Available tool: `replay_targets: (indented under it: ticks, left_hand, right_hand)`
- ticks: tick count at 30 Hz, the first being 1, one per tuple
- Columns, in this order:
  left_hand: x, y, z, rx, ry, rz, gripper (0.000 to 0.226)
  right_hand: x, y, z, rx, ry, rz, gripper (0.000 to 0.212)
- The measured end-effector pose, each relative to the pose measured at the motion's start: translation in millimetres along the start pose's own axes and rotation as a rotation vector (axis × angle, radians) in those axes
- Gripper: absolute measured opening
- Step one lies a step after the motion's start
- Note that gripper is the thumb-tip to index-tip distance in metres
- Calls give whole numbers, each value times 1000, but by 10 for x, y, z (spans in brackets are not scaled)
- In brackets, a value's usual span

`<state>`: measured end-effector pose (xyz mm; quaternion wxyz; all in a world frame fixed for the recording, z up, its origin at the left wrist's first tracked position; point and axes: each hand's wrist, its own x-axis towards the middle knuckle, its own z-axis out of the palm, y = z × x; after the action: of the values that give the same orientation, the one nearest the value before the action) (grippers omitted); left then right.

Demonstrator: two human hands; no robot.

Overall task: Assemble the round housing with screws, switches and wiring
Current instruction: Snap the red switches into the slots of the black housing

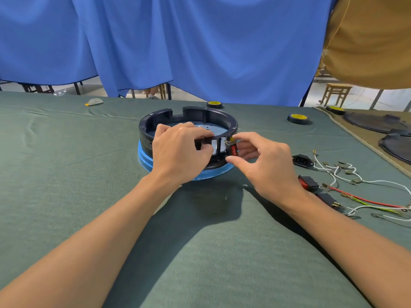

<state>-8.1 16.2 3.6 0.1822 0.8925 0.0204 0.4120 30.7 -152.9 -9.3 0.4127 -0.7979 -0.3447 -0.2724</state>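
While the left hand (180, 150) curls its fingers over the near wall of the round housing (200, 111) and grips it, the right hand (264, 161) pinches a red rocker switch (232, 150) between thumb and forefinger. The switch sits at a rectangular cut-out in that wall and, as far as I can tell, is not seated.

From my station I judge the job to be early. No switch is in its slot, no wire is connected, and I can make out no screws anywhere. Out past the right wrist, well apart on the cloth, lie two more switches (308, 182), a black inlet socket (301, 160) and a loose tangle of wires (347, 174) — white, red and yellow-green, tipped with small brass terminals. All of that is left to fit.

The housing is a matte black moulded plastic ring with notches cut in its far rim. Just behind the left fingertips a pale, smooth metal plate (213, 130) shows inside it. Below the fingers the housing rests on a glossy blue ring (144, 158). The green cloth (66, 174) looks felt-like and slightly rumpled. Beyond both hands lie two tape rolls (298, 118) — black, with yellow cores.
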Motion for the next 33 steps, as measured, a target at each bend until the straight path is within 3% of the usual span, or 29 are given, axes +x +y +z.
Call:
replay_targets:
  ticks: [12, 22, 33]
  left_hand:
    - [8, 104, 17, 159, -49, 86, 38]
    - [12, 13, -60, 32, -83, 105, 24]
    - [-14, -2, -47, -25, -16, 119, 22]
  right_hand:
    - [-30, -73, 62, 70, 21, -2, 27]
    - [-67, -134, 38, 61, 18, -64, 25]
    - [-79, -142, 15, 59, 6, -115, 25]
